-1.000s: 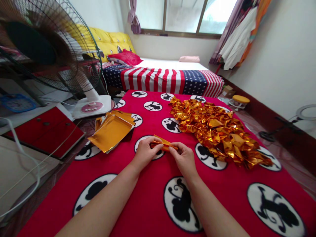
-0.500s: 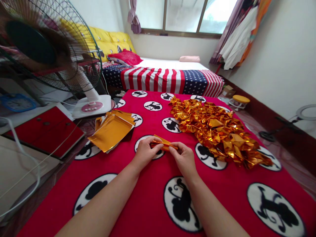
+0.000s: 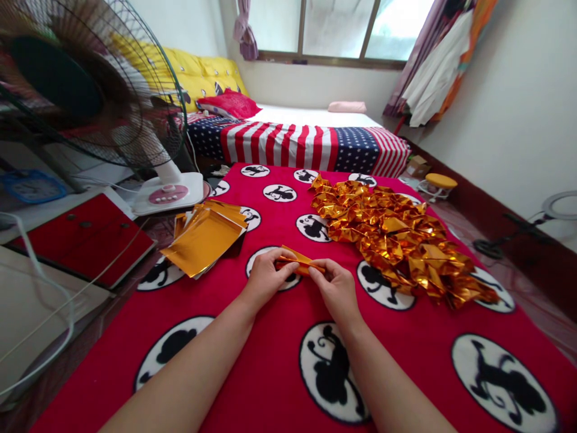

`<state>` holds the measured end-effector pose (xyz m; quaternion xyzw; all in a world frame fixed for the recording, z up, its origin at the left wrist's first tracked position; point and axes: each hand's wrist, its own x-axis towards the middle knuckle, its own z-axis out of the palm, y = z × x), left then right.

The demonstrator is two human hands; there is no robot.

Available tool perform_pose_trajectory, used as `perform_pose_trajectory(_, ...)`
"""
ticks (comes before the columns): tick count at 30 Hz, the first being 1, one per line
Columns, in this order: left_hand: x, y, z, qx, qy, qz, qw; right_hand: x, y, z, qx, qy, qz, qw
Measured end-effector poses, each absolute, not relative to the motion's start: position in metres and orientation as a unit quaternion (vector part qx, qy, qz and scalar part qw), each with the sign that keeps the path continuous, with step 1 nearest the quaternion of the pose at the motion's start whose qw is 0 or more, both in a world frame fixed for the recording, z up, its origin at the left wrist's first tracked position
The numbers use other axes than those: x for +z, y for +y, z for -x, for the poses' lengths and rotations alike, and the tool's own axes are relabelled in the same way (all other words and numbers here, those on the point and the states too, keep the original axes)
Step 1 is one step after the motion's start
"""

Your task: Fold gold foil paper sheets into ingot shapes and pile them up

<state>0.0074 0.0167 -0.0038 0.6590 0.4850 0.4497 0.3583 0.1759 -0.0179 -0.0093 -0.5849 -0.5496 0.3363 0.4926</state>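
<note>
A narrow folded piece of gold foil paper [image 3: 301,263] is held between my two hands, just above the red patterned cloth [image 3: 261,373]. My left hand [image 3: 269,273] pinches its left end with thumb and fingers. At the other end my right hand [image 3: 334,281] is closed on the paper in the same way. Left of my hands lies a loose stack of flat gold foil sheets [image 3: 207,234]. To the right, several rows of folded gold foil pieces [image 3: 392,234] cover part of the cloth. My fingers hide the ends of the strip.
A standing fan [image 3: 58,78] and a red-fronted cabinet [image 3: 85,234] are close on the left. Beyond the cloth's far edge stands a bed with a striped and starred cover [image 3: 288,144]. A yellow-topped stool [image 3: 440,180] is on the floor at the right.
</note>
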Motion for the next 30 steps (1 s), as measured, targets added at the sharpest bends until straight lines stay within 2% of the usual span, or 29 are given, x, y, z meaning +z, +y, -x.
perform_pose_trajectory(30,-0.0044,0.0163,-0.0073,0.448,0.483,-0.662,0.358,-0.0134,-0.0177,-0.1769,0.332,-0.555,0.571,0.504)
